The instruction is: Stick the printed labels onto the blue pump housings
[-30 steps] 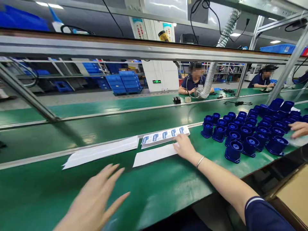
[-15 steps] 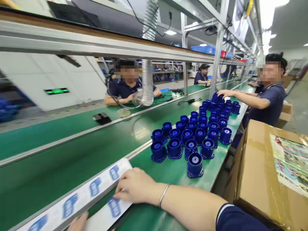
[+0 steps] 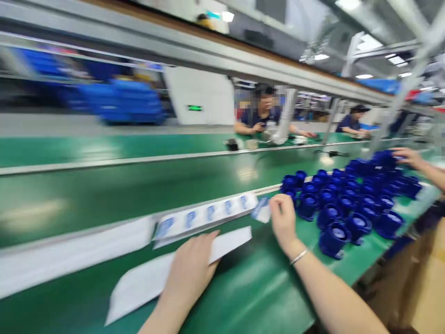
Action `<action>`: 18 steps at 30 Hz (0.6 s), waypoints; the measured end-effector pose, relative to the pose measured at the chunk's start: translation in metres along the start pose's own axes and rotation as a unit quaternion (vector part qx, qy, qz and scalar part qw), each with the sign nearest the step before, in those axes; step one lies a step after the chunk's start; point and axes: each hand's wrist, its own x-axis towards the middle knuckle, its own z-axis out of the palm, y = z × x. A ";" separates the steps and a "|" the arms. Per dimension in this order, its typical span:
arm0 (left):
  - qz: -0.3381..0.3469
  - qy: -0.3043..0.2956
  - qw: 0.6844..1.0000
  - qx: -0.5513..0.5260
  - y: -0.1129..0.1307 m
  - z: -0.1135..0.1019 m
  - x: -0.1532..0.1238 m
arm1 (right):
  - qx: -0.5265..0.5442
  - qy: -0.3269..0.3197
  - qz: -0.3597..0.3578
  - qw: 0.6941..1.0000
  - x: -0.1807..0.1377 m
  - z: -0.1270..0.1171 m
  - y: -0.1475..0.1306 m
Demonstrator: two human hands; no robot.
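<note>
My left hand [image 3: 193, 262] is closed on a white strip of backing paper [image 3: 141, 285], which sticks out on both sides of the fingers above the green table. In my right hand [image 3: 283, 218], thumb and fingers pinch a small white and blue label [image 3: 261, 211], held apart from the strip. Behind my hands lies a strip of blue-printed labels [image 3: 210, 215] along the table's rail. Just beyond my right hand stand several dark blue round plastic housings [image 3: 334, 239] with square bases.
A long white strip [image 3: 79, 250] lies to the left along the rail. At the right, a co-worker's hand [image 3: 410, 157] touches the far housings. A cardboard box [image 3: 429, 278] stands by the table's right edge. Two people sit across the belt.
The view has swung left. My right hand has come away from the strip with a label and moved right, towards the housings. My left hand has come fully into view, gripping the backing paper.
</note>
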 end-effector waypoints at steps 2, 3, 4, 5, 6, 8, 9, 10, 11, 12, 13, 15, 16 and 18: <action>-0.033 -0.006 0.998 0.058 -0.002 -0.032 0.009 | 0.037 -0.060 0.022 0.997 -0.006 -0.004 0.015; -0.066 -0.013 0.994 0.089 -0.012 -0.047 0.014 | 0.053 -0.084 0.029 0.995 -0.010 -0.002 0.023; -0.098 -0.016 0.989 0.114 -0.027 -0.060 0.017 | 0.067 -0.104 0.032 0.992 -0.014 0.000 0.029; -0.130 -0.015 0.982 0.135 -0.046 -0.073 0.018 | 0.077 -0.119 0.032 0.989 -0.018 0.002 0.034; -0.160 -0.014 0.975 0.153 -0.066 -0.084 0.017 | 0.084 -0.129 0.030 0.988 -0.021 0.004 0.035; -0.200 -0.021 0.964 0.174 -0.107 -0.098 0.009 | 0.090 -0.143 0.019 0.985 -0.026 0.005 0.034; -0.209 -0.032 0.961 0.177 -0.126 -0.101 0.004 | 0.092 -0.149 0.012 0.984 -0.027 0.006 0.031; -0.210 -0.049 0.960 0.175 -0.142 -0.101 -0.001 | 0.093 -0.156 0.005 0.983 -0.028 0.007 0.029; -0.208 -0.068 0.961 0.171 -0.156 -0.099 -0.006 | 0.093 -0.161 -0.001 0.982 -0.027 0.008 0.028; -0.202 -0.087 0.961 0.166 -0.167 -0.096 -0.012 | 0.093 -0.166 -0.006 0.982 -0.026 0.009 0.027; -0.196 -0.105 0.962 0.160 -0.175 -0.092 -0.017 | 0.093 -0.168 -0.009 0.981 -0.025 0.010 0.026; -0.190 -0.120 0.962 0.155 -0.182 -0.086 -0.028 | 0.085 -0.166 -0.012 0.982 -0.023 0.012 0.026; -0.189 -0.116 0.962 0.157 -0.181 -0.085 -0.033 | 0.078 -0.162 -0.013 0.984 -0.023 0.012 0.025; -0.182 -0.089 0.966 0.161 -0.174 -0.084 -0.035 | 0.053 -0.151 -0.018 0.987 -0.023 0.012 0.023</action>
